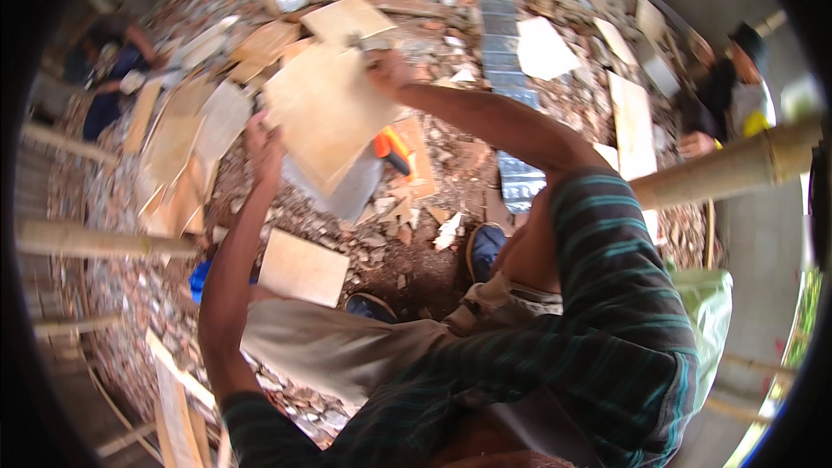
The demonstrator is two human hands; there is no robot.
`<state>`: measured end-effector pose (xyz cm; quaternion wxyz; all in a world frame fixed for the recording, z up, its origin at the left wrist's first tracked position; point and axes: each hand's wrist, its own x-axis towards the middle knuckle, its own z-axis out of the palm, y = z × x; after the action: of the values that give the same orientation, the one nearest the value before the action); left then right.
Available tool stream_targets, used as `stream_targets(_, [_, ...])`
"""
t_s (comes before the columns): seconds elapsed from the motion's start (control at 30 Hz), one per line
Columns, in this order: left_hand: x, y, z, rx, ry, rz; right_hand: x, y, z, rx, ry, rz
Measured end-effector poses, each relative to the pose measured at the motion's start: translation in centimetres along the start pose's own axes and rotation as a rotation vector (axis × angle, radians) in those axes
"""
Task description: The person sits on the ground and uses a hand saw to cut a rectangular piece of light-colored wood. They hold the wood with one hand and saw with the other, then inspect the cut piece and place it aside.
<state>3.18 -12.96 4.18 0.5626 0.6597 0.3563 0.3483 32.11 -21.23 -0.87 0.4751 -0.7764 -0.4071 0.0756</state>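
Observation:
A beige square tile [325, 117] is tilted up in front of me. My left hand [265, 147] grips its left edge, fingers closed around it. At the tile's upper right corner is my right hand [387, 72], closed and somewhat blurred. A small greyish thing shows beside those fingers, too smeared to name. Below the tile's right side lies an orange and black tool [393, 152], partly hidden, on a brownish tile piece [416, 160]. Under the held tile, a grey sheet-like piece [347, 195] rests on the ground. Another beige tile [303, 267] lies near my left knee.
Broken tiles [173, 152] are heaped at the left, and rubble covers the ground. A strip of dark tiles [503, 61] runs along the right. Bamboo poles [728, 160] cross at both sides. One person [113, 69] works far left, another [737, 87] at right.

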Motion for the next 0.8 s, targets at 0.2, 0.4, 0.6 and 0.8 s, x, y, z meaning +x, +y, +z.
stream_targets(0.2, [-1.1,0.0,0.1,0.135,-0.021,-0.063,-3.5,-1.3,-1.2,-0.112,-0.062,-0.05])
stream_targets(0.4, [0.4,-2.5,-0.6,0.449,0.017,-0.035,-3.0,0.3,0.5,-0.14,-0.153,0.023])
stream_targets(0.6, [1.2,-5.4,-1.6,0.434,0.015,-0.043,-4.0,-0.3,-1.0,-0.09,-0.225,-0.057])
stream_targets(0.8, [1.4,-7.2,-1.6,0.462,0.035,0.009,-5.2,-2.3,-2.6,0.0,-0.199,-0.106])
